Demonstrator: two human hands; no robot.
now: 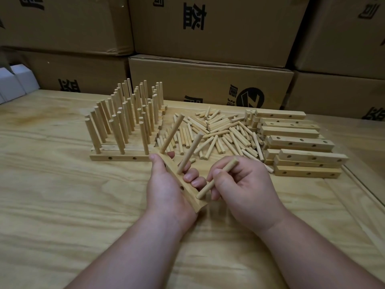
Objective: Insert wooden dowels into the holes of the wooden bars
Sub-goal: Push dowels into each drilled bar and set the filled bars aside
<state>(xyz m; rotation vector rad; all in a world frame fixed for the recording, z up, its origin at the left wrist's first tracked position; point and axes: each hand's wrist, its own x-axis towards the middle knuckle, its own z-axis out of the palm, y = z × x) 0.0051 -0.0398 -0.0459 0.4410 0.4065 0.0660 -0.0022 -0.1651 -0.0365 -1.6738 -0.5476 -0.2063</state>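
Note:
My left hand [166,184] grips a wooden bar [192,202] tilted above the table. Two dowels stand in the bar: one at its far end [171,133] and one in its middle [190,152]. My right hand [243,184] pinches a third dowel [216,179], whose lower tip sits at the bar's near end. I cannot tell whether the tip is inside a hole. Loose dowels [216,132] lie in a heap behind the hands. Empty bars [295,142] are stacked at the right. Finished bars with upright dowels [127,119] stand in rows at the left.
The work lies on a light wooden table [62,195]. Stacked cardboard boxes [208,80] form a wall along the table's far edge. White boxes [14,82] sit at the far left. A seam in the tabletop [358,190] runs at the right.

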